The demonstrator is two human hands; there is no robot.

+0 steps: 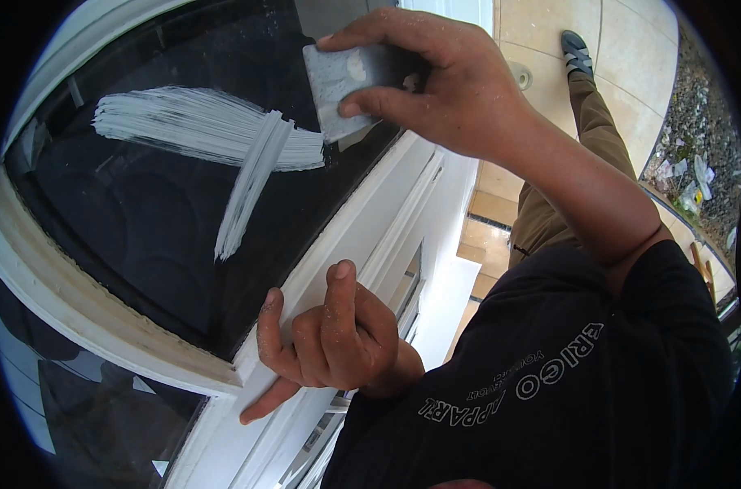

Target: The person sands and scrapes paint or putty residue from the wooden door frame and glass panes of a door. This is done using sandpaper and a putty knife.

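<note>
Between its thumb and fingers, my right hand [452, 90] grips a flat, grey rectangular scraper [338, 85] with pale smears on its face. The scraper lies over the dark window pane [142, 228], its edge close to the end of the white streaks. A broad white streak [183, 126] runs across the glass, crossed by a narrower white streak [252, 187]. Lower down, my left hand [330, 338] is turned up with its fingers bent and apart, holding nothing. Its lowest finger overlaps the white window frame [305, 293]. Pale dust speckles both hands.
A curved white moulding [101, 326] borders the pane, with more dark glass [101, 432] below it. Beyond my arm lie pale floor tiles [542, 33], my outstretched leg [595, 114] and shoe [577, 53]. Gravel with litter [692, 175] is at the far right.
</note>
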